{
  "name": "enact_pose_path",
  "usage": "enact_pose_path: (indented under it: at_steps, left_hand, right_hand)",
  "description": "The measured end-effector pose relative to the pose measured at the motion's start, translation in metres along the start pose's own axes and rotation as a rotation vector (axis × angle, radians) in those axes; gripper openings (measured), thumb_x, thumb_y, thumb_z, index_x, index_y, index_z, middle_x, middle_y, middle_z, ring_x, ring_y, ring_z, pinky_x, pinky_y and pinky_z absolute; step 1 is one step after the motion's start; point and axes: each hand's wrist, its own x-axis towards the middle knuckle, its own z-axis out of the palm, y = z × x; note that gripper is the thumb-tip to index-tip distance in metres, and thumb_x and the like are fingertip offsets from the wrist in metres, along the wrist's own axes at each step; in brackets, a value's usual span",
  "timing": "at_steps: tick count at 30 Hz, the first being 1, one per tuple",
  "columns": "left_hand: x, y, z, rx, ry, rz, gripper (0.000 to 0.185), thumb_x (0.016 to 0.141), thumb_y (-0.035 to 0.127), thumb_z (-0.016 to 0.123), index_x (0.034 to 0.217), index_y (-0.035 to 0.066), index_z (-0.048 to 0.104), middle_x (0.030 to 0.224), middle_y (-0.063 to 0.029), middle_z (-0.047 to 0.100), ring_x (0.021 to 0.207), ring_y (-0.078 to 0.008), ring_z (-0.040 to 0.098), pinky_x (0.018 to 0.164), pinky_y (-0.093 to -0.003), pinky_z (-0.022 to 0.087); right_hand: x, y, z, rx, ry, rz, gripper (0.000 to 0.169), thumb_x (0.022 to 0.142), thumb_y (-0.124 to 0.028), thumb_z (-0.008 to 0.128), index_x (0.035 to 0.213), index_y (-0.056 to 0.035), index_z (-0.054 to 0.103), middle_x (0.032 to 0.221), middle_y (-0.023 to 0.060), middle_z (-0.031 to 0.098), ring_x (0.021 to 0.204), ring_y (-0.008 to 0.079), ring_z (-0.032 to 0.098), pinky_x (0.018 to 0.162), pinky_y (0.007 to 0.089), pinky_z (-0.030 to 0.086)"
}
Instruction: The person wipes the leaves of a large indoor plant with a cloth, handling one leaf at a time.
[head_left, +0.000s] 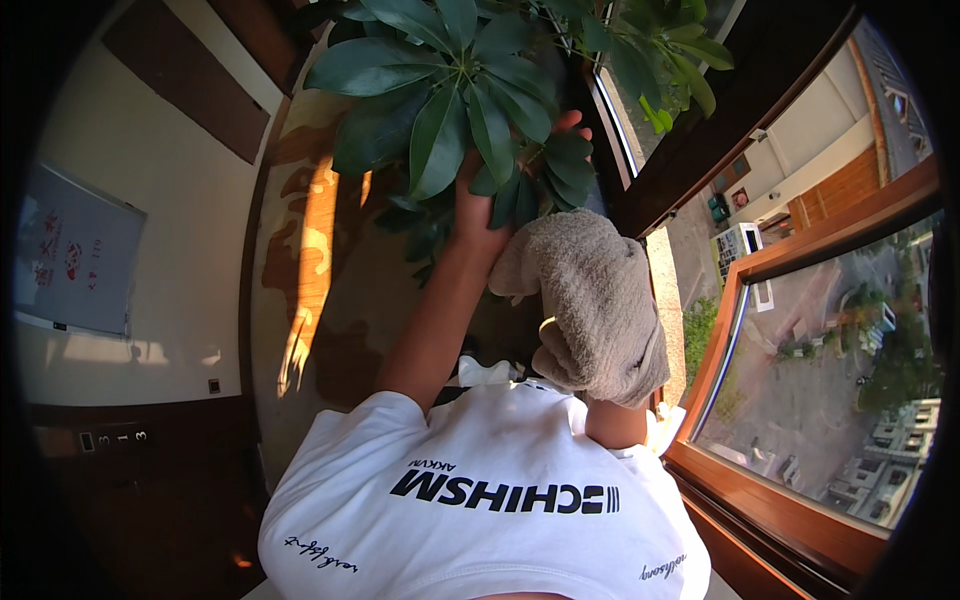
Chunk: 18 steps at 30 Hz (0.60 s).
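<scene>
My left hand (570, 121) reaches in under the leaves of a potted-type houseplant with umbrella-shaped leaf clusters (461, 71), a schefflera by its look. Leaves cover most of the palm; the fingertips show past them, stretched out and slightly apart. A smaller leaf cluster (566, 169) lies across that hand. Over my right hand and forearm hangs a grey-brown terry towel (600, 300), bunched in thick folds. The towel hides the right hand, so its grip does not show. The towel's upper edge is close to my left wrist, just below the leaves.
On the right, a wood-framed window sash (709, 360) stands open, with a yard and buildings beyond. Brighter leaves (675, 60) reach towards the window frame. A patterned floor (300, 247) with a sunlit strip lies left. Beyond are a wall, a whiteboard (82, 247) bearing writing and a dark door (150, 480).
</scene>
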Motion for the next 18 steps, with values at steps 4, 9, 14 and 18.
enact_pose_path:
  at_steps: [4, 9, 14, 18]
  left_hand:
    - [0.0, -0.003, -0.01, -0.049, 0.03, -0.021, 0.067, 0.094, 0.053, 0.041, 0.137, 0.002, 0.038, 0.139, -0.0249, 0.041, 0.124, -0.037, 0.046, 0.1, -0.0468, 0.044]
    - [0.002, -0.011, 0.014, -0.111, 0.072, -0.024, 0.069, 0.094, 0.056, 0.038, 0.137, 0.002, 0.039, 0.137, -0.0243, 0.043, 0.122, -0.0347, 0.048, 0.098, -0.0445, 0.046]
    - [0.012, -0.008, -0.005, -0.105, -0.066, -0.211, 0.076, 0.091, 0.057, 0.044, 0.143, 0.004, 0.031, 0.143, -0.0257, 0.036, 0.125, -0.0353, 0.044, 0.098, -0.0412, 0.044]
    - [0.013, -0.012, -0.002, -0.011, -0.025, -0.108, 0.074, 0.092, 0.057, 0.042, 0.142, 0.004, 0.033, 0.141, -0.0259, 0.038, 0.12, -0.033, 0.047, 0.094, -0.0397, 0.045]
  right_hand:
    - [-0.01, -0.005, -0.004, -0.003, 0.005, -0.026, 0.039, 0.073, -0.009, 0.067, 0.111, -0.0057, 0.063, 0.114, 0.0143, 0.06, 0.107, 0.0324, 0.056, 0.093, 0.0377, 0.045]
    - [0.029, -0.043, 0.014, -0.083, 0.004, -0.218, 0.038, 0.073, -0.009, 0.067, 0.111, -0.0056, 0.062, 0.114, 0.0145, 0.06, 0.107, 0.0325, 0.056, 0.093, 0.0379, 0.045]
    - [0.061, -0.056, 0.06, -0.135, -0.074, -0.365, 0.038, 0.073, -0.009, 0.066, 0.111, -0.0055, 0.062, 0.115, 0.0147, 0.059, 0.108, 0.0327, 0.055, 0.093, 0.038, 0.045]
    - [0.055, -0.053, 0.076, -0.154, -0.105, -0.368, 0.038, 0.073, -0.009, 0.066, 0.111, -0.0054, 0.062, 0.115, 0.0148, 0.059, 0.108, 0.0329, 0.055, 0.093, 0.0381, 0.045]
